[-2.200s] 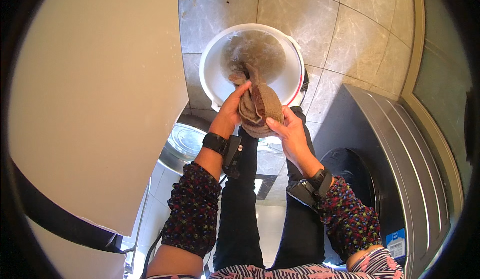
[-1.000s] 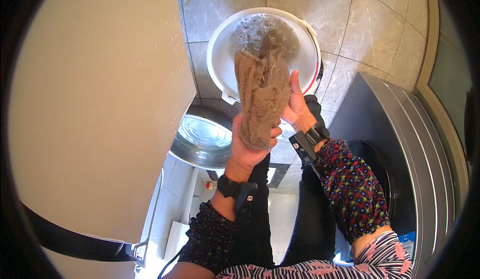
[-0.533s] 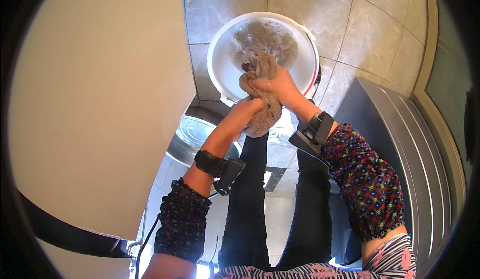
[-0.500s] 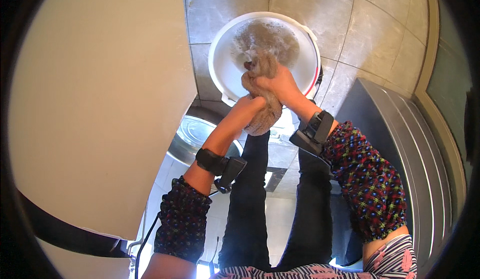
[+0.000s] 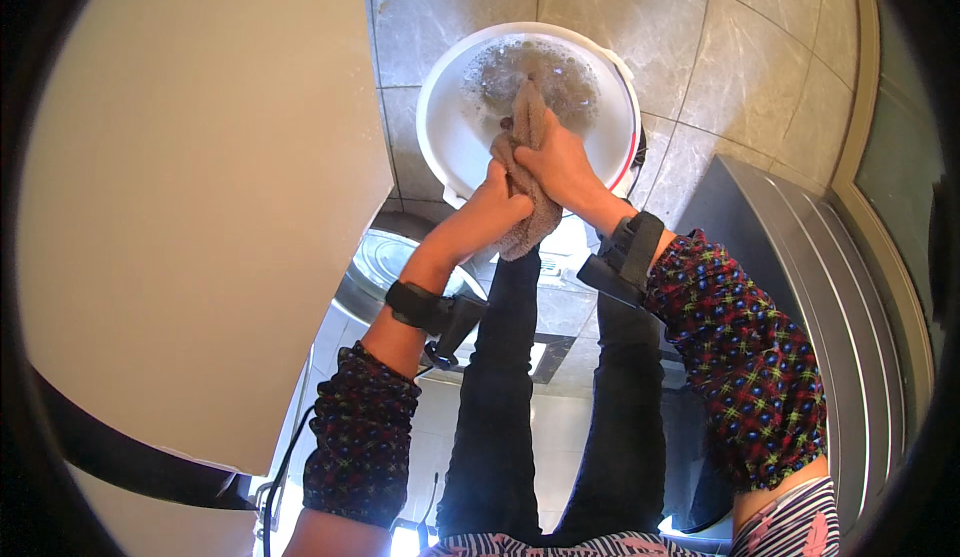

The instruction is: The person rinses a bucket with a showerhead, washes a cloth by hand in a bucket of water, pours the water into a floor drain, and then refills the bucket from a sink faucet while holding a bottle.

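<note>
A bunched brown cloth (image 5: 531, 225) hangs between my two hands at the near side of a white basin (image 5: 447, 162). My left hand (image 5: 494, 209) is closed on its nearer part, thumb on top. Farther along the cloth, my right hand (image 5: 566, 162) grips it over the basin. One end of the cloth points toward the sudsy, murky water (image 5: 560, 87) in the basin; the other end hangs just outside the near rim. Most fingertips are hidden beneath the folds.
A metal bowl (image 5: 352, 295) sits on the floor left of my legs. A large pale panel (image 5: 200, 207) takes up the left side. On the right runs a dark grey ridged surface (image 5: 790, 247). Grey tiles (image 5: 700, 47) cover the floor around the basin.
My hands have shifted their hold along the cloth, which now looks longer and less bunched. Its far end reaches farther over the water, and the splashing there has eased.
</note>
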{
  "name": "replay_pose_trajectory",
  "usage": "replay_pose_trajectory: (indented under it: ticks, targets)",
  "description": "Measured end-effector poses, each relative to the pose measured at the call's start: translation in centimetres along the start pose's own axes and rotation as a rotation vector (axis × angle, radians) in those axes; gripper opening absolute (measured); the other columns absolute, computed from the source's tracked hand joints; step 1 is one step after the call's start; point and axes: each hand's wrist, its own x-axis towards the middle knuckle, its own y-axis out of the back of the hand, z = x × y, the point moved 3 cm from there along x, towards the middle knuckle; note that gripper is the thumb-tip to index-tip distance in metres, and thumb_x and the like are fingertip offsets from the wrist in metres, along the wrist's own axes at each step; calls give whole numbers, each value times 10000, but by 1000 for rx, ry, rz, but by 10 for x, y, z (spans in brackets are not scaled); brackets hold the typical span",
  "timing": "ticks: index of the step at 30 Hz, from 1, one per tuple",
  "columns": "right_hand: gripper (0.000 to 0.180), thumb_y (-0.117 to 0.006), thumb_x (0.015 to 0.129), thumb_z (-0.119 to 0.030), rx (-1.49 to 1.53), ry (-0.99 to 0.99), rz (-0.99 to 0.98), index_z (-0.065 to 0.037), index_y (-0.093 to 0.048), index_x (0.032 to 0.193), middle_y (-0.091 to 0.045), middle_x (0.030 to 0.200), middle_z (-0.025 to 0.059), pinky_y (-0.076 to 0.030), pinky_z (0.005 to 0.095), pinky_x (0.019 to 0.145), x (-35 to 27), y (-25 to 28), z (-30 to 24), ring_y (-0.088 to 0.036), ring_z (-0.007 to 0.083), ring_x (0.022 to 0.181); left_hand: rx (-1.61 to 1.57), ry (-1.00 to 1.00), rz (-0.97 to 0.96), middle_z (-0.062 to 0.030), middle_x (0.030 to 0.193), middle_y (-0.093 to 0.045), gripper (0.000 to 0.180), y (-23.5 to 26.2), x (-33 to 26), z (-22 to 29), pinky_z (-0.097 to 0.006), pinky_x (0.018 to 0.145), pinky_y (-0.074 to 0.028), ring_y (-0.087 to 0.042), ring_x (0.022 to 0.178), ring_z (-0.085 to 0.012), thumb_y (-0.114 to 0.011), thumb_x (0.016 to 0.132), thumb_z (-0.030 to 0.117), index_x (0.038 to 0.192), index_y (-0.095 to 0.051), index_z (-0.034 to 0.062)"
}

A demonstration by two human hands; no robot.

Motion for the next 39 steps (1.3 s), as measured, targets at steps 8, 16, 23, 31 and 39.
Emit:
replay_pose_trajectory:
  ticks: [8,16,23,31,39]
  targets:
    - [592,-558,846,-448,1239,-435,-361,17,-424,1187,-523,1117,157,-437,381,911,4,6,2,-529,266,1035,-581,20,-196,-123,1185,-463,763,0,-27,-2,-325,893,-432,-494,1068,-201,-653,753,249,1344,-229,21]
    - [413,-517,898,-280,1333,-554,-398,14,-417,1171,-542,1050,178,-466,391,876,37,14,40,-556,267,976,-916,79,-376,-141,1144,-493,717,-6,-51,-19,-322,775,-501,-559,961,-215,-623,774,266,1337,-247,31]
    - [342,-546,870,-297,191,-8,-327,6,-530,1028,-536,1097,169,-447,355,829,-21,3,-26,-557,273,987,-895,122,-198,-151,1229,-465,722,-17,-34,-43,-358,774,-523,-531,1070,-255,-396,859,590,1343,-269,69]
    - [187,-549,820,-134,-92,609,-40,-10,-568,959,-515,1098,143,-371,417,895,-79,1,-42,-468,335,1043,-959,86,-139,-88,1256,-465,627,-3,-15,-39,-365,930,-436,-497,1123,-223,-345,884,563,1309,-338,101]
    - [705,-633,696,-75,178,387,-95,-79,-331,1333,-263,1413,141,-201,384,1071,-66,23,-43,-241,292,1320,-1070,33,-201,-108,1211,-478,555,-18,-16,-32,-354,904,-453,-504,1097,-206,-603,837,197,1293,-332,36]
